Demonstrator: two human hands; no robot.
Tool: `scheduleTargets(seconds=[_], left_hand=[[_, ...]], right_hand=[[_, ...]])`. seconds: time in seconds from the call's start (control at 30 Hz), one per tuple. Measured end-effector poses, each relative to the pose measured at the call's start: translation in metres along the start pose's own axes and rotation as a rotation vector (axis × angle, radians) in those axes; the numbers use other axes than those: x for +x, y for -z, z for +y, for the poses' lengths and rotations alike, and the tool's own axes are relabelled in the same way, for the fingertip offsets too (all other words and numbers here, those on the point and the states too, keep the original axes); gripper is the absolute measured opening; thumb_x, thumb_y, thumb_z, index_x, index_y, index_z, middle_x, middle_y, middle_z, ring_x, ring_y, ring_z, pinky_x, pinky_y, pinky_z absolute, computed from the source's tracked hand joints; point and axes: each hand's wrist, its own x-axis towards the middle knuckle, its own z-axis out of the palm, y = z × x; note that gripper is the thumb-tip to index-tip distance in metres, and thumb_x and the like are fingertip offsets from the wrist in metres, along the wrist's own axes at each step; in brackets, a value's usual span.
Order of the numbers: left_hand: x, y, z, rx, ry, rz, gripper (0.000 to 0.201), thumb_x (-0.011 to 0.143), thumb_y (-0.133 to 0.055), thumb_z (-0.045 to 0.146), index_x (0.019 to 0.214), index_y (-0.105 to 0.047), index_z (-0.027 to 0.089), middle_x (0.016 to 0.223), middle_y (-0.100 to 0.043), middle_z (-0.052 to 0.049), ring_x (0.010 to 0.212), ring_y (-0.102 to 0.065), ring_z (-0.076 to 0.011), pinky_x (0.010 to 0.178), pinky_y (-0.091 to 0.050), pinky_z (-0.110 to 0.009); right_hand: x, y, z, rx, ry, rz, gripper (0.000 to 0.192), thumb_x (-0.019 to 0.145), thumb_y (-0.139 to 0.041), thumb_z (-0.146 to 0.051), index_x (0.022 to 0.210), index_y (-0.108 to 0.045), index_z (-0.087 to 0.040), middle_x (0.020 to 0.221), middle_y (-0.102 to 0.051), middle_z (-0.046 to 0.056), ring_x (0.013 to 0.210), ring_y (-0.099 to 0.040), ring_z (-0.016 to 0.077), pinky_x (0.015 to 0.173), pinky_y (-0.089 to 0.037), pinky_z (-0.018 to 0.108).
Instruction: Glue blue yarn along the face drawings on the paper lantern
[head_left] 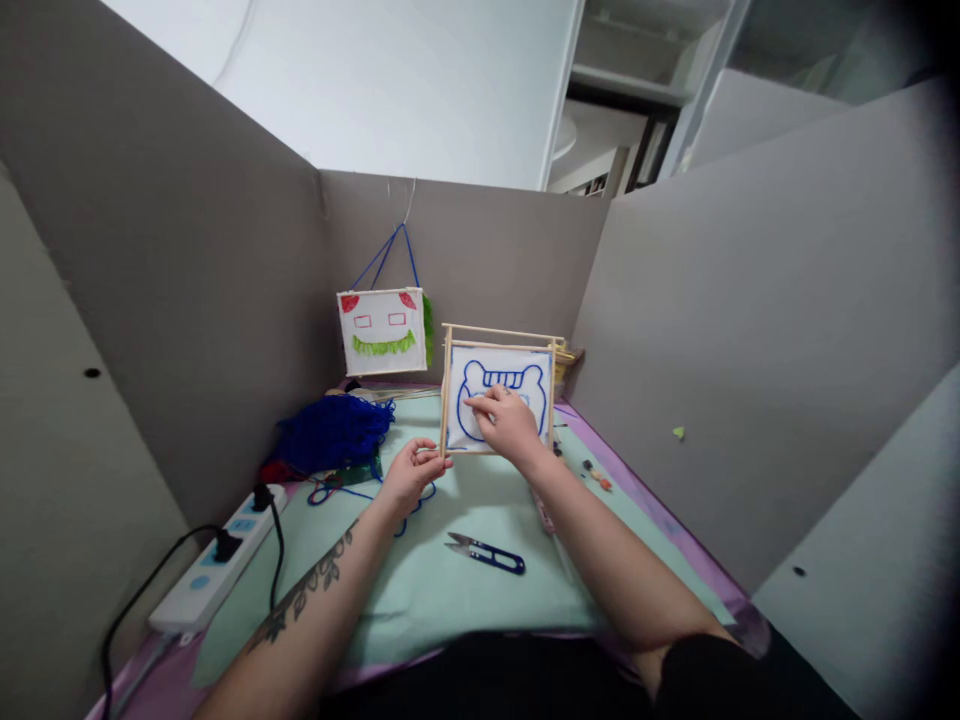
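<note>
A light wooden frame (448, 390) stands tilted up over the table, with white cloth stretched in it. On the cloth is a blue outline of an animal-like head with round ears and short stripes on the brow. My left hand (409, 478) pinches the frame's lower left corner between thumb and fingers. In front of the cloth is my right hand (508, 425), its fingers stretched leftward over the middle of the drawing, partly hiding it. Nothing shows in those fingers. Blue-handled thread snips (491, 554) lie on the table below the frame.
A heap of blue yarn (330, 432) lies at the left, a loose strand trailing from it. Nearer stands a power strip (217, 560) with plugged-in black cords. A decorated white panel (381, 332) hangs at the back. Small bits (598, 476) lie right. Grey partitions (465, 245) enclose the table.
</note>
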Motion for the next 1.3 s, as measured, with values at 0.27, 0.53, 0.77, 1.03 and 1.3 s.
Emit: scheduleTargets(seconds=[0.27, 0.53, 0.77, 1.03, 1.3], left_hand=[[0.001, 0.001, -0.001, -0.009, 0.009, -0.003, 0.048, 0.052, -0.082, 0.024, 0.085, -0.049, 0.02, 0.075, -0.069, -0.002, 0.074, -0.068, -0.0158, 0.065, -0.046, -0.022], [-0.001, 0.0, 0.0, 0.0, -0.001, -0.001, 0.049, 0.052, -0.083, 0.026, 0.086, -0.049, 0.02, 0.077, -0.07, -0.003, 0.075, -0.068, -0.0173, 0.065, -0.047, -0.024], [0.001, 0.001, -0.002, -0.003, -0.003, -0.004, 0.049, 0.052, -0.082, 0.025, 0.087, -0.048, 0.02, 0.075, -0.07, -0.002, 0.074, -0.068, -0.0167, 0.064, -0.047, -0.023], [0.002, 0.002, -0.003, -0.02, -0.006, -0.018, 0.048, 0.053, -0.082, 0.024, 0.086, -0.048, 0.02, 0.076, -0.069, -0.001, 0.073, -0.068, -0.015, 0.065, -0.047, -0.022], [0.001, 0.003, -0.003, -0.022, 0.0, -0.025, 0.047, 0.054, -0.082, 0.024, 0.087, -0.048, 0.02, 0.079, -0.069, -0.003, 0.075, -0.067, -0.0148, 0.068, -0.046, -0.022]], right_hand=[[0.009, 0.003, 0.015, 0.045, -0.052, 0.07, 0.029, 0.085, -0.05, -0.022, 0.105, -0.07, -0.027, 0.087, -0.061, 0.004, 0.083, -0.056, 0.0175, 0.074, -0.042, 0.026], [0.016, 0.014, 0.022, 0.019, 0.003, 0.151, 0.02, 0.086, -0.052, -0.026, 0.091, -0.071, -0.023, 0.087, -0.06, 0.005, 0.085, -0.053, 0.0184, 0.079, -0.041, 0.028], [0.038, 0.013, 0.018, -0.22, 0.123, 0.006, 0.02, 0.085, -0.053, -0.024, 0.096, -0.068, -0.025, 0.101, -0.057, 0.007, 0.094, -0.046, 0.0224, 0.071, -0.036, 0.03], [0.037, 0.017, 0.017, -0.299, 0.201, 0.004, 0.016, 0.085, -0.051, -0.025, 0.086, -0.066, -0.02, 0.1, -0.057, 0.008, 0.092, -0.044, 0.0216, 0.064, -0.032, 0.028], [0.03, 0.014, 0.017, -0.29, 0.209, -0.032, 0.016, 0.084, -0.053, -0.027, 0.081, -0.068, -0.023, 0.095, -0.056, 0.007, 0.087, -0.044, 0.0201, 0.063, -0.032, 0.028]])
